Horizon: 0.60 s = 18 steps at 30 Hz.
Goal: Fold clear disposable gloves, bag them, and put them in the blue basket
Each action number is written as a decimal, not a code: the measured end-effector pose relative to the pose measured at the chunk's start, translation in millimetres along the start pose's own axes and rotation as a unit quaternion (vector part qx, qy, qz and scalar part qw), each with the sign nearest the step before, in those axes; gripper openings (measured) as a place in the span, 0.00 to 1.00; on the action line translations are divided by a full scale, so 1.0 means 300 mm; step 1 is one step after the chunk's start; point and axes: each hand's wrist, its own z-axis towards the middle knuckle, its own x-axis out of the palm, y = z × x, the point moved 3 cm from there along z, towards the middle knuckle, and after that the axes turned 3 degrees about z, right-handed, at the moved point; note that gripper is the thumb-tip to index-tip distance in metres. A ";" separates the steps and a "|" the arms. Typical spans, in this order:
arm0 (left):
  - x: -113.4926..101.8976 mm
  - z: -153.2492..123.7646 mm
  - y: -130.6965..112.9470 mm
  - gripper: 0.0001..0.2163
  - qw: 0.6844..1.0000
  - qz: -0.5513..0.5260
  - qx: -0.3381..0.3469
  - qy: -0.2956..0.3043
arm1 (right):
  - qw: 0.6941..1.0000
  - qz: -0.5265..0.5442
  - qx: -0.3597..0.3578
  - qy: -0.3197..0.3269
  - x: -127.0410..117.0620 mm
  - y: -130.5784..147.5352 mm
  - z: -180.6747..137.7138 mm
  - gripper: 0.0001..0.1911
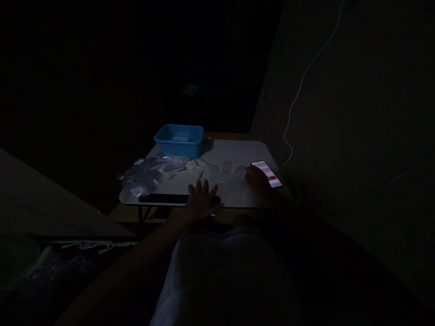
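Note:
The room is very dark. My left hand (203, 198) lies flat on the near edge of a small white table (234, 151), fingers spread and holding nothing. My right hand (257, 179) rests further right on the table, touching a lit phone (267, 174) that lies flat; its fingers are too dark to read. A dark flat bar (163, 198) lies along the table's near edge just left of my left hand.
A blue plastic tub (180, 139) stands at the table's back left. Clear plastic bags (146, 175) are heaped on the left side, with small clear pieces mid-table. A white cable (299, 90) hangs down the wall at right. My pale-clothed lap fills the foreground.

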 end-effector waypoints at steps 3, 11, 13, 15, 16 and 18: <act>0.002 0.009 -0.019 0.36 1.000 -0.006 -0.022 -0.014 | 0.999 -0.009 -0.048 0.012 0.041 0.065 -0.043 0.21; 0.005 -0.001 -0.043 0.37 0.997 -0.021 -0.051 -0.048 | 0.996 -0.069 -0.039 0.040 0.114 0.056 -0.037 0.30; 0.002 0.002 -0.034 0.37 0.996 -0.032 -0.051 -0.059 | 0.996 -0.057 -0.063 0.028 0.115 0.036 -0.033 0.30; -0.002 0.012 -0.014 0.37 0.995 -0.043 -0.057 -0.076 | 0.995 -0.048 -0.085 0.021 0.113 0.022 -0.031 0.29; -0.005 0.020 -0.001 0.36 0.993 -0.045 -0.061 -0.087 | 0.995 -0.044 -0.091 0.021 0.110 0.018 -0.029 0.29; -0.011 0.041 0.027 0.32 0.991 -0.040 -0.068 -0.105 | 0.995 -0.037 -0.092 0.023 0.104 0.016 -0.026 0.29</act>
